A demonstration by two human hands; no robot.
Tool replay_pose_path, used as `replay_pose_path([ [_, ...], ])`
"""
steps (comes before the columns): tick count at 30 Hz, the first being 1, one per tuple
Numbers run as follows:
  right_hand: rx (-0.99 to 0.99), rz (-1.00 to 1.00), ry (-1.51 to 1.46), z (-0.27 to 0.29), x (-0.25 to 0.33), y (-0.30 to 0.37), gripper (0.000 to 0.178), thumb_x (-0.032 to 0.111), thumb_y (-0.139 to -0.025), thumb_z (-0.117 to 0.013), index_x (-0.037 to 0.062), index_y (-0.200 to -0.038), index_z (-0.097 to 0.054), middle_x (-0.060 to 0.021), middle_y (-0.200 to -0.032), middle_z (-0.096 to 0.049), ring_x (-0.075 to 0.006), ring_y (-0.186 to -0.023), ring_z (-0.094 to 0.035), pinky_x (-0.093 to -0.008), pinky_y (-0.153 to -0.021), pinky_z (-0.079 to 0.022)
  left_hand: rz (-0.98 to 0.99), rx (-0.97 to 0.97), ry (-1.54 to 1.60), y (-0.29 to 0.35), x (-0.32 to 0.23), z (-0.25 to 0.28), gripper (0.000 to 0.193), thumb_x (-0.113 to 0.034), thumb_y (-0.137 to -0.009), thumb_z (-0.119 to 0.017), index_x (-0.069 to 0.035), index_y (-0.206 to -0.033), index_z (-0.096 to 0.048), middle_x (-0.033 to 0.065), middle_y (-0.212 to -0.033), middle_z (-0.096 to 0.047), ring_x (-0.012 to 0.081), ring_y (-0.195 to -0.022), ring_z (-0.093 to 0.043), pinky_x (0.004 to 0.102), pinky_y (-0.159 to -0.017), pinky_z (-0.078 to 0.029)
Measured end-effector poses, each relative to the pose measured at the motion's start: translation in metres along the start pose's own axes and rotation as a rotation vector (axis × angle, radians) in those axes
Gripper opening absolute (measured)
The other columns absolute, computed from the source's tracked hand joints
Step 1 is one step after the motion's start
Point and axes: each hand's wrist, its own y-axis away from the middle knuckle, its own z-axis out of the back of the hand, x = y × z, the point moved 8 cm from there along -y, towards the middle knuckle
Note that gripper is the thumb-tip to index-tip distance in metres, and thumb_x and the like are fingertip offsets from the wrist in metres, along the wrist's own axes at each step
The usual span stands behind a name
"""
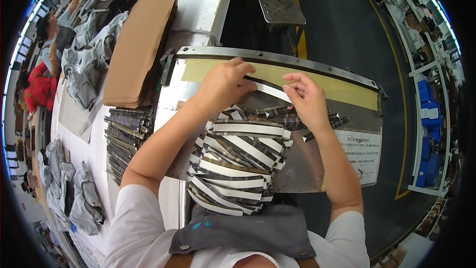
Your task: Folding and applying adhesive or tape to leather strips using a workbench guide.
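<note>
Between my two hands a narrow strip (272, 92), white with a dark edge, is stretched over a metal work plate (307, 161). My left hand (222, 85) pinches its left end, fingers bent. At the other end, the thumb and fingers of my right hand (307, 100) close on the strip. Just beyond my hands runs a yellow band (329, 87) along a long metal bar (297, 61). A heap of similar white and dark strips (240, 168) lies between my forearms, close to my body. A few loose dark strips (285, 120) lie beneath my right hand.
Left of the plate stand a stack of brown boards (140, 49) and a bundle of dark strips (126, 136). Grey fabric pieces (82, 87) cover the table beyond. A metal stool (281, 11) is ahead; shelves with blue bins (427, 114) stand right. Two people (42, 87) are far left.
</note>
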Motion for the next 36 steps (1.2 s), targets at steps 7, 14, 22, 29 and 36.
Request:
replay_pose_path([
  [7,-0.282,0.579,0.71,0.012,0.02,-0.008,0.015,-0.003,-0.084,-0.062,-0.0004,-0.098,-0.066,-0.0124,-0.104,-0.067,-0.03,-0.095,-0.063,-0.0373,-0.078,-0.051,-0.366,0.144,-0.247,0.011,-0.028,-0.039,0.033,-0.02,-0.084,-0.07,-0.001,-0.11,-0.065,0.0106,-0.12,-0.064,0.0289,-0.112,-0.058,0.0385,-0.095,-0.048],
  [14,-0.09,0.723,1.004,-0.024,0.015,0.011,0.033,0.005,-0.087,-0.06,-0.0029,-0.119,-0.061,-0.013,-0.127,-0.06,-0.0313,-0.121,-0.053,-0.0427,-0.103,-0.042,-0.297,0.071,-0.365,0.011,-0.023,-0.041,0.044,-0.029,-0.088,-0.067,0.0,-0.12,-0.061,0.013,-0.128,-0.06,0.0347,-0.117,-0.053,0.0433,-0.101,-0.044],
  [22,-0.04,0.691,1.095,-0.03,0.015,0.012,0.041,0.01,-0.09,-0.059,-0.0028,-0.129,-0.054,-0.0139,-0.136,-0.053,-0.0316,-0.126,-0.048,-0.0426,-0.105,-0.041,-0.235,0.134,-0.365,0.009,-0.024,-0.04,0.047,-0.033,-0.089,-0.065,-0.003,-0.124,-0.057,0.0135,-0.133,-0.056,0.0385,-0.119,-0.05,0.0453,-0.102,-0.043],
  [29,-0.014,0.646,1.077,-0.031,0.016,0.011,0.04,0.01,-0.091,-0.059,-0.0028,-0.128,-0.054,-0.0155,-0.137,-0.05,-0.033,-0.127,-0.046,-0.0438,-0.106,-0.039,-0.244,0.13,-0.346,0.008,-0.023,-0.039,0.043,-0.033,-0.089,-0.066,-0.002,-0.119,-0.059,0.0147,-0.13,-0.056,0.0357,-0.117,-0.052,0.0433,-0.101,-0.044],
  [36,-0.007,0.581,1.072,-0.029,0.011,0.011,0.042,0.011,-0.09,-0.059,-0.0027,-0.129,-0.053,-0.0167,-0.133,-0.052,-0.0331,-0.128,-0.046,-0.0438,-0.106,-0.039,-0.241,0.181,-0.374,0.01,-0.021,-0.047,0.041,-0.031,-0.087,-0.068,-0.003,-0.115,-0.061,0.0173,-0.127,-0.057,0.0345,-0.118,-0.053,0.0409,-0.103,-0.043],
])
